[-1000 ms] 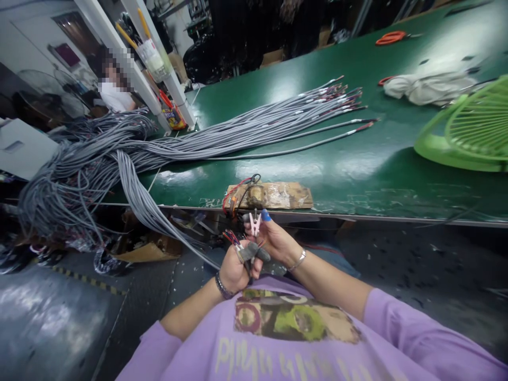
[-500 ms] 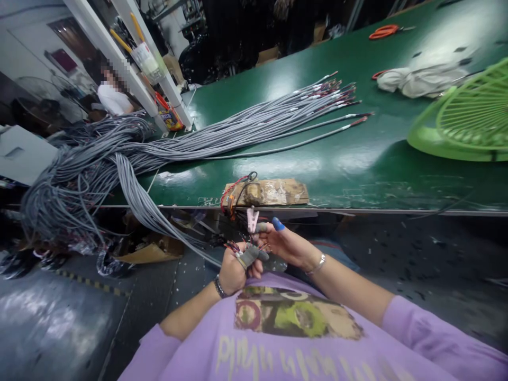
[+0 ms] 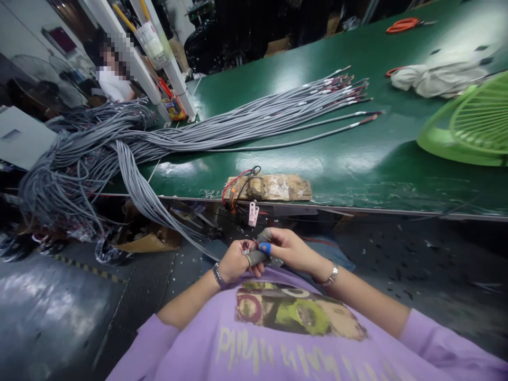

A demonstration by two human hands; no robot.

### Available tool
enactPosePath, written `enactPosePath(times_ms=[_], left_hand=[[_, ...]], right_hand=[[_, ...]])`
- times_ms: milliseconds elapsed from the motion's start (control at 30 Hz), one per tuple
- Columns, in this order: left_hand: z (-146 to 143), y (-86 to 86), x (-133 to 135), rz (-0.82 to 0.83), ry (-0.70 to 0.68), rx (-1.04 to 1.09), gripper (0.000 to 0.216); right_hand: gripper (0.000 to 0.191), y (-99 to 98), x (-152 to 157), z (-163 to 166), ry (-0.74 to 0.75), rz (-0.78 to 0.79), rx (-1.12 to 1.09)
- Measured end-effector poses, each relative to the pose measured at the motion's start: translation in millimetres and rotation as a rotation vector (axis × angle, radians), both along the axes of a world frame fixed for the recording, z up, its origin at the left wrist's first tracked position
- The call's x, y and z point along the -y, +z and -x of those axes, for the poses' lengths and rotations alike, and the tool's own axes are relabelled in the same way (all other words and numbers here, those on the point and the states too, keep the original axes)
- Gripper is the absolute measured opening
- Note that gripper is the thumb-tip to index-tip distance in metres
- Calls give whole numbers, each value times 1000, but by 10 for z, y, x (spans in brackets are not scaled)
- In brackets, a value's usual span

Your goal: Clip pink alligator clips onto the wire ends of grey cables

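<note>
My left hand (image 3: 235, 260) is closed around the end of a grey cable (image 3: 159, 209), whose thin coloured wires (image 3: 250, 245) stick out above the fist. My right hand (image 3: 286, 248), with grey and blue finger covers, pinches at those wire ends right against the left hand. A small pink clip (image 3: 253, 214) hangs on a wire just above the hands, free of both. It dangles from a brown taped block (image 3: 273, 187) with red and black leads at the green table's near edge.
A big bundle of grey cables (image 3: 222, 127) lies across the green table (image 3: 357, 159) and spills off its left end to the floor. A green fan (image 3: 472, 127), white cloth (image 3: 432, 82) and orange scissors (image 3: 402, 25) sit at right. Another person (image 3: 115, 79) is far left.
My right hand has let go of the pink clip and dropped to the wire ends at my left hand. The clip now hangs free below the table's edge.
</note>
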State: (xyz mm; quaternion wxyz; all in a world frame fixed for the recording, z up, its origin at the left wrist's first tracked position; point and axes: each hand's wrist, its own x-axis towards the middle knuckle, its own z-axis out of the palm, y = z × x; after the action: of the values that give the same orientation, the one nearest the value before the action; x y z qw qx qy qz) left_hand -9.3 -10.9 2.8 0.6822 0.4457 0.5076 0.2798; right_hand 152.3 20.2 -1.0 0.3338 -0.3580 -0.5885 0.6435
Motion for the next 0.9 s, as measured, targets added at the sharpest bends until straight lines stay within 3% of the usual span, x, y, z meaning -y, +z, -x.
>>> enactPosePath(times_ms=[133, 567, 900], left_hand=[[0, -26, 25, -29, 89, 26, 48], [-25, -190, 69, -102, 352, 89, 52], [-13, -109, 73, -97, 326, 31, 51]], right_hand=[[31, 71, -58, 26, 35, 20, -2], [39, -41, 13, 141, -135, 148, -66], [32, 73, -14, 139, -192, 46, 5]])
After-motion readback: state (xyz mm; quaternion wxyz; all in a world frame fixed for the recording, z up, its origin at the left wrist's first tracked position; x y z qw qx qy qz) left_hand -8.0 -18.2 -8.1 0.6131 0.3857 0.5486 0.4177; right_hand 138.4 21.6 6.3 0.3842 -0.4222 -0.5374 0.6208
